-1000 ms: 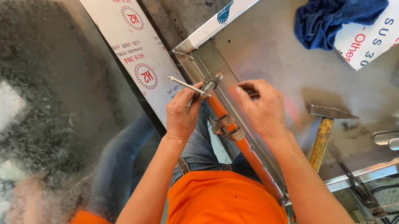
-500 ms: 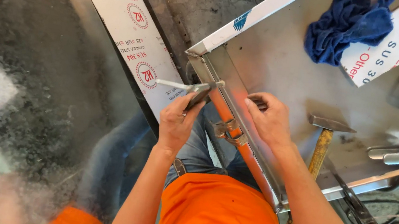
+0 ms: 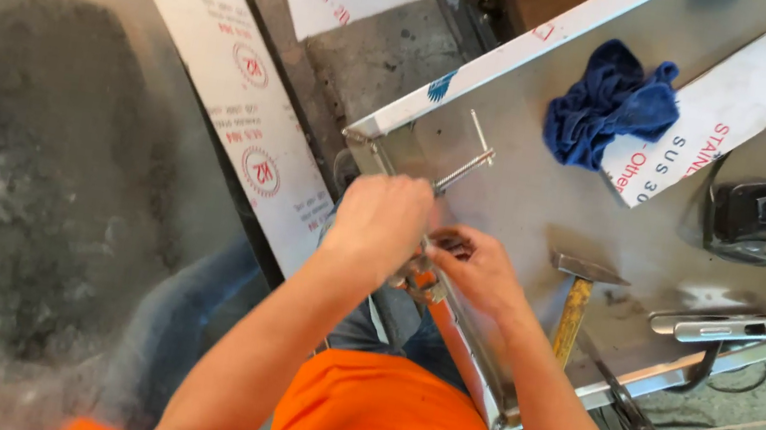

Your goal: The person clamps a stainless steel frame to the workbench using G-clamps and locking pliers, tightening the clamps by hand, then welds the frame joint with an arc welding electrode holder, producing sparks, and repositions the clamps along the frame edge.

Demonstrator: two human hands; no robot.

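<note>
An orange-bodied clamp sits on the near edge of the steel sheet, its threaded rod with a crossbar jutting out above the knuckles. The left hand curls shut over the clamp's top; the right hand pinches its body, fingers bent tight. The sheet is dull, smooth metal. Near the right hand lies a wooden-handled hammer; farther off, a crumpled blue cloth. Since the earlier frame the left hand has shifted over the clamp.
</note>
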